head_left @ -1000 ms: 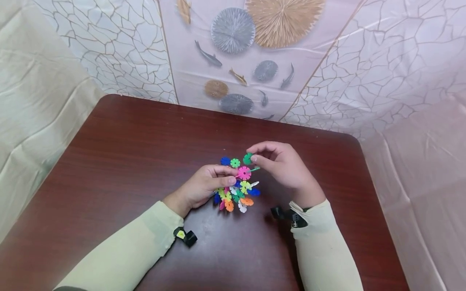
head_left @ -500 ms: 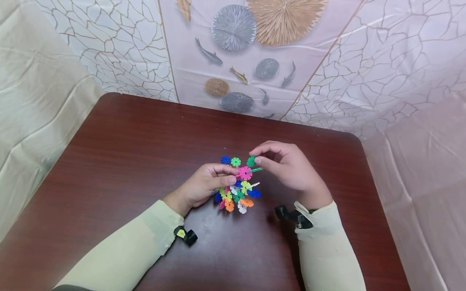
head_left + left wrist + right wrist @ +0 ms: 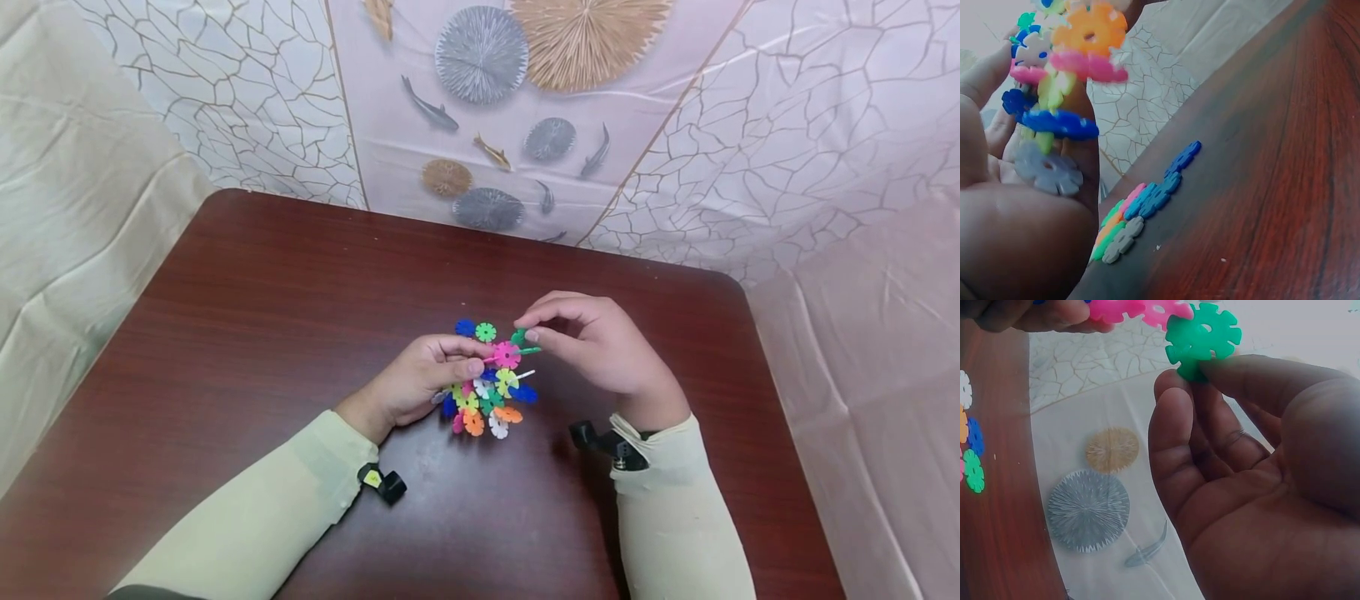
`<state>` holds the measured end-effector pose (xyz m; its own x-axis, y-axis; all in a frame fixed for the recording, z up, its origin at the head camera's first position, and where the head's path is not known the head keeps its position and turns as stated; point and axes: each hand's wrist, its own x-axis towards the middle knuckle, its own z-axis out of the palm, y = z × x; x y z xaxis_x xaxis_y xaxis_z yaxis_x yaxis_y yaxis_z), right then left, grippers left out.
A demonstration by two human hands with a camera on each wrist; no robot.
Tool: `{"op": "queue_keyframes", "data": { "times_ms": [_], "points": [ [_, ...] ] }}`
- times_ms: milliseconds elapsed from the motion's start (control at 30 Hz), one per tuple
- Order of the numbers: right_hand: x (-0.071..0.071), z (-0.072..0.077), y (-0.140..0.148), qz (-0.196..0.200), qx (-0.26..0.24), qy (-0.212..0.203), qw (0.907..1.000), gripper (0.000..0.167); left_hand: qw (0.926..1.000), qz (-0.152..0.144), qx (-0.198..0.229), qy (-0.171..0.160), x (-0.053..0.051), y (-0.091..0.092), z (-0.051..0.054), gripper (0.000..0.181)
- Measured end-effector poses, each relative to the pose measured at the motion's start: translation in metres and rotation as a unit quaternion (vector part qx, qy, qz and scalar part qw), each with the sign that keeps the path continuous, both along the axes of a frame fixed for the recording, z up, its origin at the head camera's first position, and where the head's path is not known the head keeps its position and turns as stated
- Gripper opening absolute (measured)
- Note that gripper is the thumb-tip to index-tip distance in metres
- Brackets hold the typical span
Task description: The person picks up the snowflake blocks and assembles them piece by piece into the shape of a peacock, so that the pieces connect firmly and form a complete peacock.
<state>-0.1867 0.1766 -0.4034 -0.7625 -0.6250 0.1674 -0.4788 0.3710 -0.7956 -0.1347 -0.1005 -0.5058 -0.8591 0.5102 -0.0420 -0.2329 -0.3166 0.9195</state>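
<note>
In the head view my left hand (image 3: pixel 408 382) grips a cluster of interlocking flower-shaped discs (image 3: pixel 468 402) in yellow, orange, blue, white and pink. Thumb and forefinger pinch near a pink disc (image 3: pixel 506 355) at its far end. A green disc (image 3: pixel 530 351), seen nearly edge-on, sticks out from that pink one. My right hand (image 3: pixel 600 346) pinches a second green disc (image 3: pixel 518 337) between thumb and fingertips. The right wrist view shows the pinched green disc (image 3: pixel 1192 370) against the face of the other; whether their slots interlock I cannot tell.
Loose discs lie on the dark red table (image 3: pixel 300 283) beyond the left hand, among them a blue one (image 3: pixel 465 327) and a light green one (image 3: pixel 486 332). The left wrist view shows several more, including a grey disc (image 3: pixel 1124 240). A patterned cloth (image 3: pixel 480 150) hangs behind the table.
My right hand has shifted slightly right, and the green disc in its fingers has turned to show less of its face. The left hand and the cluster have barely moved.
</note>
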Motion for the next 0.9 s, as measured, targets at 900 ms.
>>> {"op": "queue_keyframes", "data": {
  "times_ms": [900],
  "points": [
    [-0.0001, -0.0001, 0.0037, 0.030, 0.014, 0.026, 0.9991, 0.025, 0.9978, 0.004, 0.027, -0.060, 0.0016, 0.0021, 0.0043, 0.016]
  ]
}}
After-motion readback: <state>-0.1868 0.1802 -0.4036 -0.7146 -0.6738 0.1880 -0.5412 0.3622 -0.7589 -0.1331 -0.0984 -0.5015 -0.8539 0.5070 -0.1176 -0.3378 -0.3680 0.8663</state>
